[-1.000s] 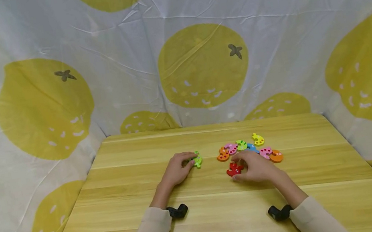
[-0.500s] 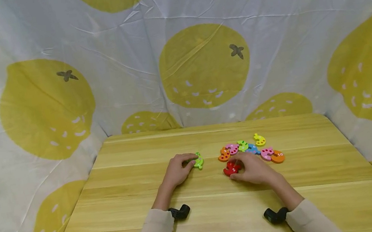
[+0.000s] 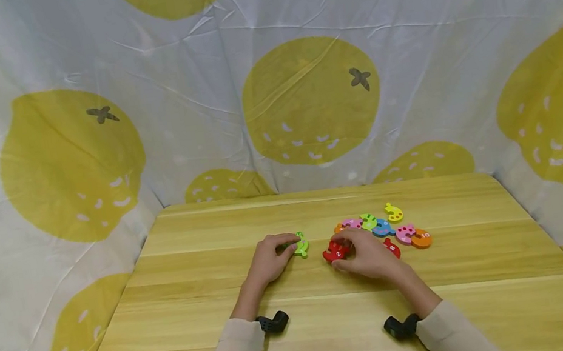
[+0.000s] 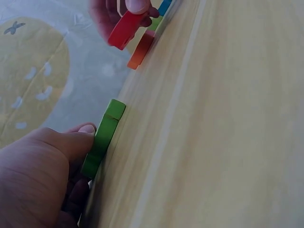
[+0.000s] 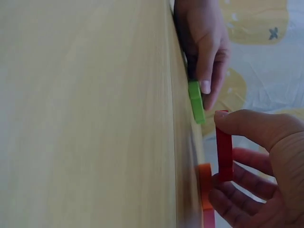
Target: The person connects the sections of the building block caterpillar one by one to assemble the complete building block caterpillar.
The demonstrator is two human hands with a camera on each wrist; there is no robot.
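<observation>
Across a gap — right grip [image 3: 370,255] round red piece [image 5: 224,149] edges, left [image 3: 267,260] round green piece [image 4: 104,140]

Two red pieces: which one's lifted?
The red 2: the right hand pinches it above the table. The red 8 lies on the table, not held.

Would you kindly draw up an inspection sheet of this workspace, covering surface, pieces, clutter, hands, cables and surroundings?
Surface: light wood-grain tabletop.
Job's things: green piece at the tabletop; red piece marked 2, raised off it; red piece marked 8, partly hidden; other coloured pieces grouped nearby.
Clutter: nothing seen.
Hands: left hand pinches the green piece; right hand pinches the red piece marked 2.
Cables: nothing seen.
Surroundings: fruit-print cloth behind and at both sides; a black device at each wrist.
</observation>
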